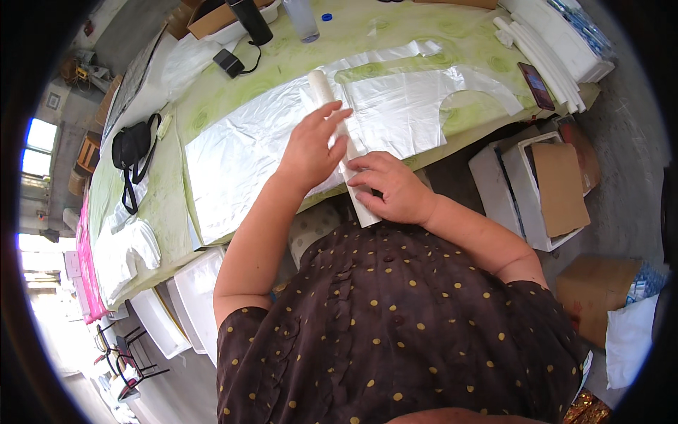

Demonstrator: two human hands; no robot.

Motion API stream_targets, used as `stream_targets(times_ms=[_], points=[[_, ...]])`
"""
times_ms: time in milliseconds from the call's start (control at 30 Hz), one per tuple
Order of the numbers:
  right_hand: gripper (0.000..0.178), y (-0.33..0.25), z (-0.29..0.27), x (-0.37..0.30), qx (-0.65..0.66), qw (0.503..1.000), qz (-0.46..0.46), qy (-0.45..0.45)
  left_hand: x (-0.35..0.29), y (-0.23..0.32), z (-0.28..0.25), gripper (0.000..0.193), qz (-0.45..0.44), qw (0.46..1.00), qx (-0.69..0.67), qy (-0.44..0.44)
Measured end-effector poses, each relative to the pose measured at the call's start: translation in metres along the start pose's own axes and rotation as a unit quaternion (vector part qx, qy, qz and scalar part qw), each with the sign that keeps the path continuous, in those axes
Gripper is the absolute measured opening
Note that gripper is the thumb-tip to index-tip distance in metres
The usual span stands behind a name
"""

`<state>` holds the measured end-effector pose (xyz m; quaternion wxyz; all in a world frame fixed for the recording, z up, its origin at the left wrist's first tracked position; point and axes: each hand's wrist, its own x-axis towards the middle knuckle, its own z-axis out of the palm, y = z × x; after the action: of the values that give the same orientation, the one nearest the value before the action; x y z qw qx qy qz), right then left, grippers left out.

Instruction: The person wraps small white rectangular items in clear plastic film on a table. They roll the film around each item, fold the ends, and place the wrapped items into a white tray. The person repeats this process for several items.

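A thin white, shiny plastic sheet lies spread over the table in front of me, with a curved cut-out at its right end. Across it, pointing away from my body, rests a slim white roll of what looks like plastic film; its near end juts past the table edge. My left hand lies over the roll's middle, fingers stretched and slightly apart. Closer to me, my right hand curls its fingers over the roll from the right side. The palms' undersides are hidden.
A green-patterned cloth covers the table. Toward the back stand a black bottle, a clear bottle and a black device. A black bag sits left; a phone and white rolls lie right. Boxes stand below.
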<state>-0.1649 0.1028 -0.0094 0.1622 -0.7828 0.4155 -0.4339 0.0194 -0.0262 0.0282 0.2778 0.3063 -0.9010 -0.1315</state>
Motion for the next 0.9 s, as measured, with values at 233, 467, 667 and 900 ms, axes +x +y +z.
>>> stream_targets(times_ms=[233, 467, 667, 900], points=[[0.024, 0.009, -0.009, -0.002, -0.05, 0.996, 0.041, 0.058, -0.025, -0.017, 0.003, 0.026, -0.064, 0.996, -0.006, 0.066], [0.036, 0.068, 0.0, 0.035, -0.226, 0.972, 0.064, 0.021, -0.065, -0.024, 0.011, 0.035, -0.12, 0.992, 0.012, 0.042], [0.056, 0.098, 0.018, 0.118, -0.288, 0.927, 0.216, -0.105, -0.071, -0.026, 0.013, 0.035, -0.146, 0.986, -0.036, 0.066], [0.069, 0.136, 0.025, 0.175, -0.324, 0.877, 0.337, -0.108, -0.07, -0.028, 0.017, 0.037, -0.141, 0.987, -0.036, 0.072]])
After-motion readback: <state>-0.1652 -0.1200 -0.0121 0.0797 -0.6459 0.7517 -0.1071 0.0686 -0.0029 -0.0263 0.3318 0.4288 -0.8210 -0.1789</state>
